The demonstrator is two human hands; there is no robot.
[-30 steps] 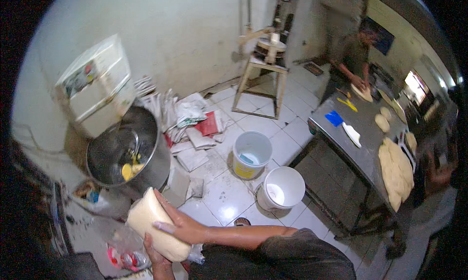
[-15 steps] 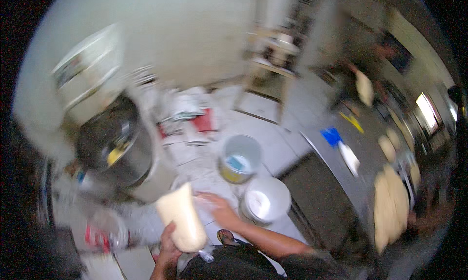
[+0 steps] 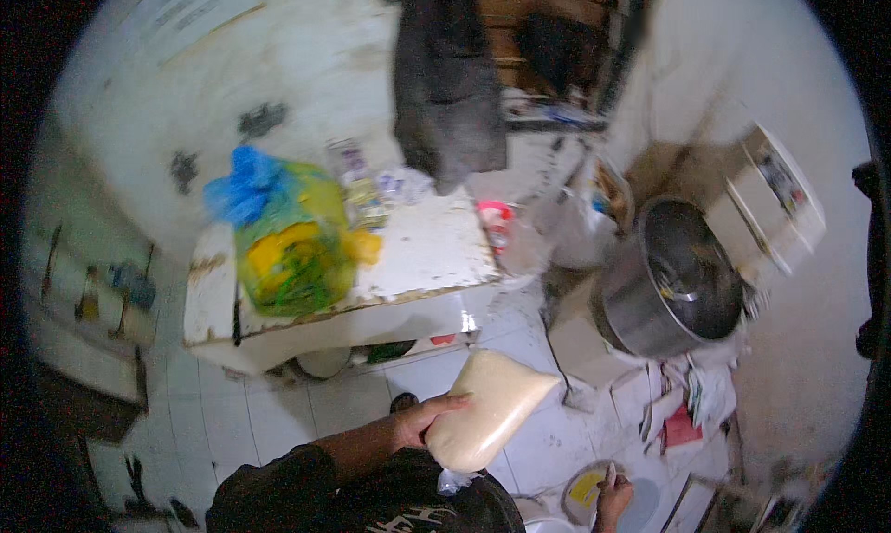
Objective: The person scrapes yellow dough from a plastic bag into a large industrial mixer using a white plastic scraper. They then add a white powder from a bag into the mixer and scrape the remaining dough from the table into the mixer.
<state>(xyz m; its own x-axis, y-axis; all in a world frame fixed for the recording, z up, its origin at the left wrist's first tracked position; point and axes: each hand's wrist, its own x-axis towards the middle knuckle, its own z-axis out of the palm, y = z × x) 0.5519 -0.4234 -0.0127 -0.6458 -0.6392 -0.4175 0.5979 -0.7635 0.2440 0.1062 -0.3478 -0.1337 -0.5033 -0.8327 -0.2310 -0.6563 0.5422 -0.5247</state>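
My left hand (image 3: pixel 429 422) grips a plump clear plastic bag (image 3: pixel 487 412) packed with something pale cream-coloured, which I cannot identify. Its knotted end hangs down against my dark shirt, while a pointed corner sticks out to the right. Low on the right, my right hand (image 3: pixel 613 501) hangs apart from the bag, fingers loosely bent and nothing plainly in them. Just beside and under it in the picture is a bucket (image 3: pixel 568 491) with something yellow showing in it.
A large dark metal mixing bowl (image 3: pixel 624 296) sits in a pale machine (image 3: pixel 756 199) to the right. Ahead, a worn white chest-like unit (image 3: pixel 418 264) bears a yellow-green plastic bag (image 3: pixel 302 254) with a blue top. Crumpled sacks (image 3: pixel 691 408) lie on the tiled floor.
My view has swung left, so the mixing bowl now appears on the right and the worktable has left the picture. The filled bag stays in my left hand; my right hand is farther from it.
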